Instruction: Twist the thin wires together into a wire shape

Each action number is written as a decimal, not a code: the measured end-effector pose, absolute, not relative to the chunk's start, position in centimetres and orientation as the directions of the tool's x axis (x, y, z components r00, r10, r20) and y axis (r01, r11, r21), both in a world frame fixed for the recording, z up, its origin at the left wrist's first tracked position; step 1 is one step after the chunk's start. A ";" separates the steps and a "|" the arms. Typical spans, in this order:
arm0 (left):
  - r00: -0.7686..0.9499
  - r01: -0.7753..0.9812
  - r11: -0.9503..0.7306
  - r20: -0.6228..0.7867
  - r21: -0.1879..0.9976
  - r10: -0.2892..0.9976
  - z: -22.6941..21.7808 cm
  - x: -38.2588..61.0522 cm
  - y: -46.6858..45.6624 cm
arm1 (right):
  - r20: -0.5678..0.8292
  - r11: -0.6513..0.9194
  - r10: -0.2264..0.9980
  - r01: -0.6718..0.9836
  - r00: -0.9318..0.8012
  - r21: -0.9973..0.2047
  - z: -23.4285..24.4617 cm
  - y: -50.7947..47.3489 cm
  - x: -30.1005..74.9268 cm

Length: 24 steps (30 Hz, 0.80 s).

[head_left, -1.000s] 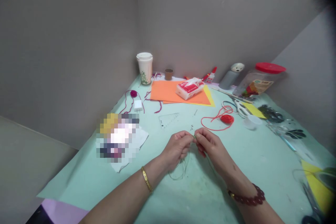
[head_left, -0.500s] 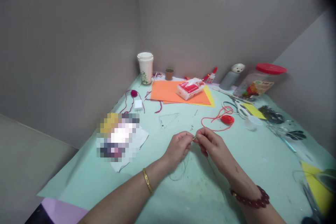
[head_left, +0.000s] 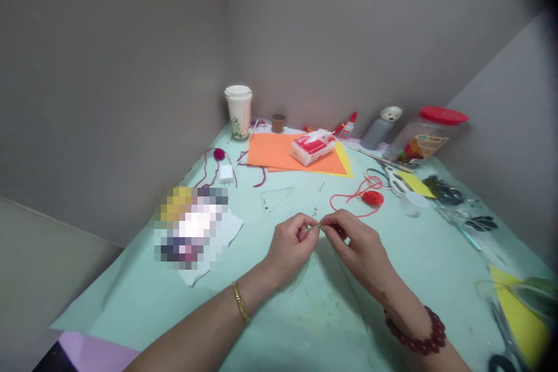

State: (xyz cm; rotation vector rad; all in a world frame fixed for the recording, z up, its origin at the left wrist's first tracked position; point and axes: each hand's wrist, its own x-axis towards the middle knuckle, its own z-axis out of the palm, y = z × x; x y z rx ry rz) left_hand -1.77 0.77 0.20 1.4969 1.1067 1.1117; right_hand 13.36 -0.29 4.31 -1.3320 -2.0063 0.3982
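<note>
My left hand (head_left: 291,247) and my right hand (head_left: 357,247) meet fingertip to fingertip above the mint-green table cover (head_left: 392,279). Both pinch a thin pale green thread (head_left: 317,226) between thumb and forefinger. Loops of the thread (head_left: 300,276) hang down under my left hand onto the cover. A gold bangle is on my left wrist and a dark red bead bracelet on my right wrist. A red cord with a small red coil (head_left: 370,197) lies just beyond my right hand.
At the back stand a lidded paper cup (head_left: 238,111), orange paper (head_left: 279,152) with a tissue pack (head_left: 313,147), glue bottles (head_left: 347,127) and a red-lidded jar (head_left: 425,136). Scissors (head_left: 392,179) lie right; a clear set square (head_left: 277,197), white charger (head_left: 225,172) and pixelated patch (head_left: 192,226) left.
Both hands stay pinched together on the thread and have shifted slightly towards me and left. The view has tilted a little.
</note>
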 end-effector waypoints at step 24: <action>0.295 -0.012 -0.027 0.030 1.000 0.955 0.4 -1.8 0.9 | 0.380 0.459 0.882 0.693 -0.279 -0.556 4.1 -0.2 13.5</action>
